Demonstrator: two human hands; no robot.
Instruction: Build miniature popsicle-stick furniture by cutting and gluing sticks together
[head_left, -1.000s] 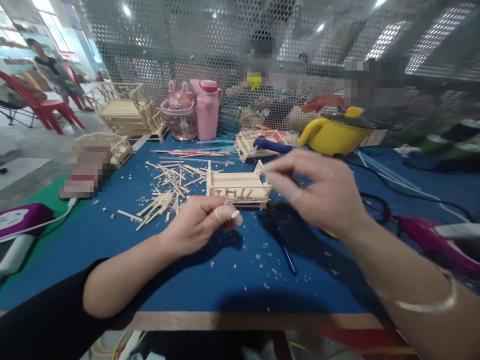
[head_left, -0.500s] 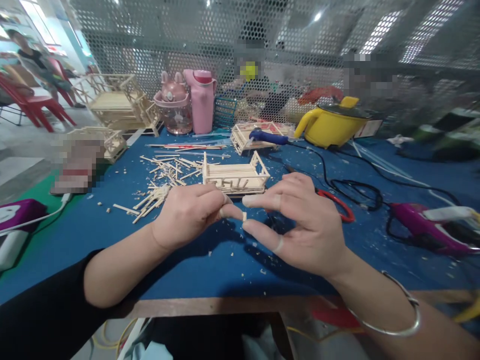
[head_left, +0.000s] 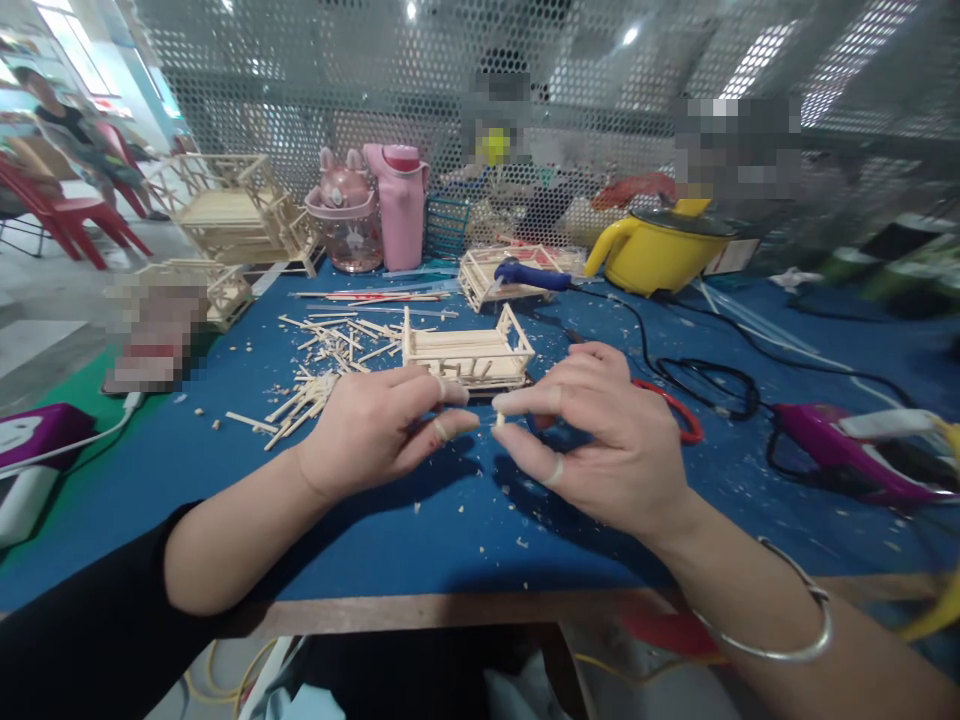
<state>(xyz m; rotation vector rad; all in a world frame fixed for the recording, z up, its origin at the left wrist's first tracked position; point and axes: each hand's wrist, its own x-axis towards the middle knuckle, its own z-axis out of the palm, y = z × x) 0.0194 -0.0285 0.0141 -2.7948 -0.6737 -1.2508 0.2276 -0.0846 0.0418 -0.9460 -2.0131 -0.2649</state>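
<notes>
I see a tiny pale wood chip (head_left: pixel 499 419), short and blunt, pinched between thumb and forefinger of my right hand (head_left: pixel 600 440), just off the fingertips of my left hand (head_left: pixel 375 430), whose thumb and forefinger are closing together, though whether they touch the chip I cannot tell; beyond both hands sits a small stick frame (head_left: pixel 466 356), its base partly hidden by my fingers

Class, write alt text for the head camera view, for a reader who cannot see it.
The left hand and right hand meet above a blue table, the right one pinching a tiny wood piece at its fingertips. Just behind them stands a small stick frame, with loose sticks scattered to its left and a yellow pot further back.
</notes>
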